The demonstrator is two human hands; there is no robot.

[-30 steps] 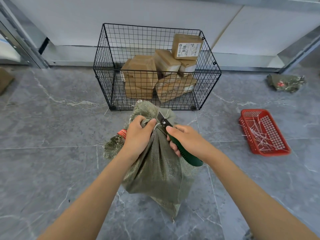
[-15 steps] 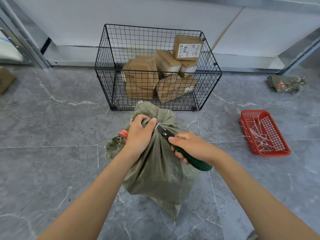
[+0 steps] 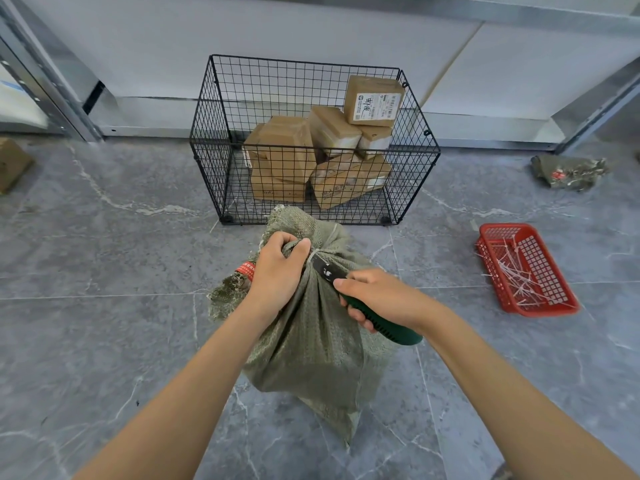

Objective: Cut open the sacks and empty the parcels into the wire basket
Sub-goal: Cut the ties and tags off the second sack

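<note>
Head view: several parcels (image 3: 282, 152) already lie in the wire basket (image 3: 221, 181). On the floor just before it, the left hand (image 3: 277, 271) grips the tied neck of a full sack (image 3: 311, 348). The right hand (image 3: 384, 294) clamps a green-handled knife (image 3: 398, 332), blade at the tie (image 3: 313, 254). Cutting and emptying remain.

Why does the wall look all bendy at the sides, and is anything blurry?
Head view: the wide-angle lens bows straight lines near the edges; head view, light is soft and even, only a faint shadow beside the sack; the wire basket and the top parcel with its label look sharp, no harsh glare.
</note>
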